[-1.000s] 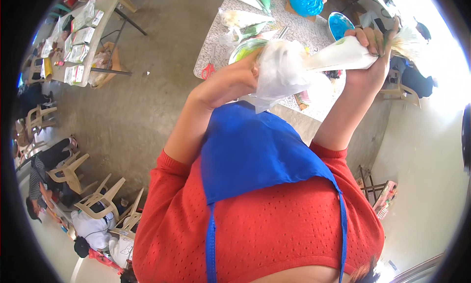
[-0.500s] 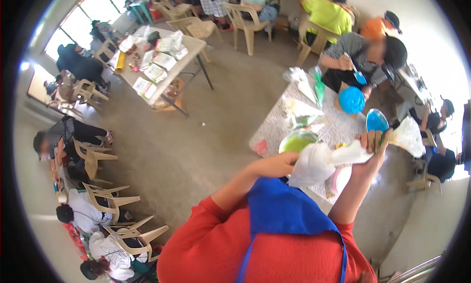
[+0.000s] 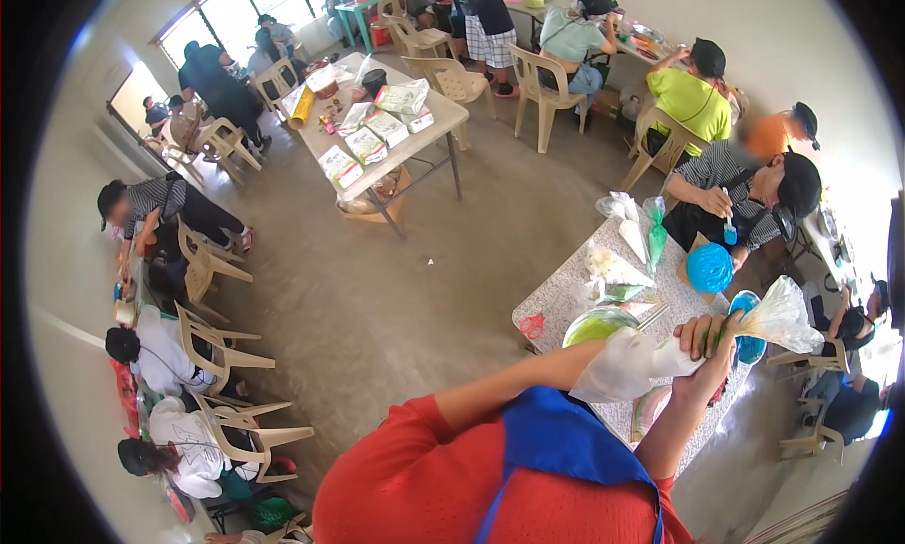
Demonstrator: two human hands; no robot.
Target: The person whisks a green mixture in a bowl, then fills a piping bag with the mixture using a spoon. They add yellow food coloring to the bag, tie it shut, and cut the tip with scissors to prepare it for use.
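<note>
My right hand (image 3: 705,339) is wrapped round a clear-and-white piping bag (image 3: 778,322), whose loose, crumpled end flares out beyond my fist. From the left my forearm (image 3: 528,374) reaches across to a white, soft-looking sheet (image 3: 611,367) around the bag's other part. That sheet covers my left hand, so its fingers are hidden. Beneath my hands, on the speckled table (image 3: 556,299), sits a bowl of green icing (image 3: 594,329). A bowl of blue icing (image 3: 745,304) stands just beyond my right hand.
Opposite, a person in stripes (image 3: 721,172) holds a blue-tipped spatula (image 3: 730,231) beside a round blue cake (image 3: 709,267). Filled piping bags, one green (image 3: 656,233) and one white (image 3: 633,235), lie at the far edge. Another table (image 3: 438,129) carries packets; plastic chairs (image 3: 212,261) line the left.
The view has shifted, so the room appears lower and further right. My left hand, visible earlier at the white sheet's edge, is now covered by it. My right hand keeps its grip.
</note>
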